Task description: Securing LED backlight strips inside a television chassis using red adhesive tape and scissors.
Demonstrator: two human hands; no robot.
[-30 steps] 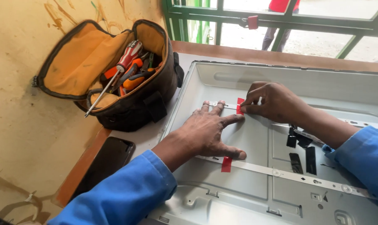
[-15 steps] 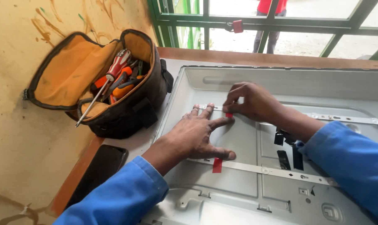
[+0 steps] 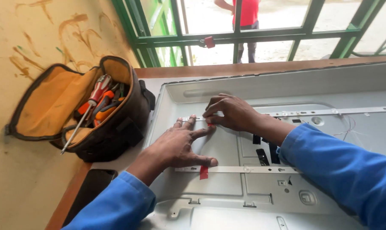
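The upper light strip (image 3: 312, 113), a thin white band with small round lenses along it, lies flat across the inside of the grey metal back panel (image 3: 227, 191) of a large opened screen, running from near the panel's left wall off toward the right. At its left end the right hand (image 3: 231, 113) presses down with curled fingers bunched close together over the strip, beside a small piece of red tape (image 3: 211, 126) that shows just under the fingertips. Whether the fingers pinch anything cannot be told. The left hand (image 3: 178, 145) lies flat and spread wide on the panel between the two strips, holding nothing; its index finger reaches toward the red tape, and its thumb rests on the lower light strip (image 3: 244, 169). A second tab of red tape (image 3: 204, 172) crosses that lower strip just beside the thumb tip. Both arms wear blue sleeves (image 3: 342, 166).

To the right of the hands, a few black rectangular pads (image 3: 263, 156) sit on the panel between the strips. The panel rests on a brown wooden table (image 3: 252, 68). Left of it stands an open black tool bag (image 3: 112, 127) with a tan lining, holding a red-handled screwdriver (image 3: 88, 106) and orange-handled tools. A dark phone (image 3: 90, 187) lies on the table edge below the bag. Behind, a green window frame (image 3: 244, 36) shows a person in a red top standing outside.
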